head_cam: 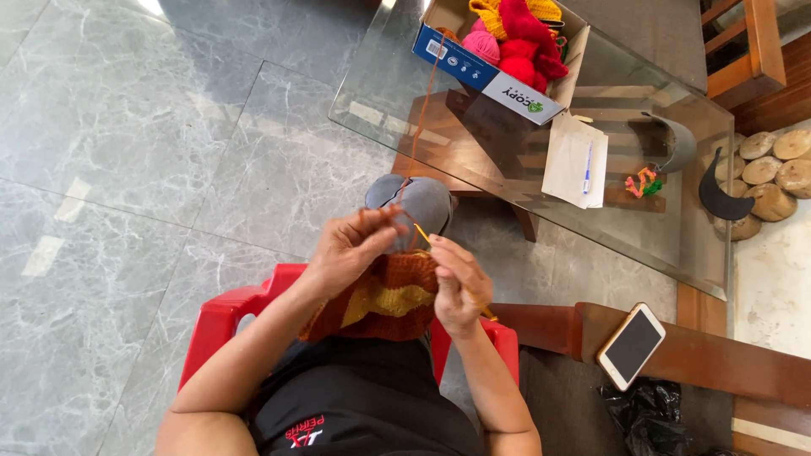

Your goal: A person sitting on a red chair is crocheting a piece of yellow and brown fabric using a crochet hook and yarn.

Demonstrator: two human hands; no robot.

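At the centre of the frame I see both hands close together over a brown and yellow crocheted piece (384, 297) that lies on the lap. My left hand (351, 249) is curled over its upper left edge, with a strand of orange-brown yarn (420, 118) looped over the fingers; the strand climbs toward the top of the frame. My right hand (459, 287), just beside the left, is closed around a thin yellow crochet hook (422, 235), whose tip points up and left toward the left hand's fingers. At the top centre, a blue and white cardboard box (473, 69) sits open on a glass table (659, 236). It holds balls of yarn: red (522, 52) in the middle, pink (481, 44) at the left, yellow (490, 12) toward the back. The strand runs up to the box's left end. On the glass below the box lie white papers (568, 160) with a blue pen (587, 169) on top. At the lower right, a white phone (631, 346) rests on a wooden armrest (718, 359).
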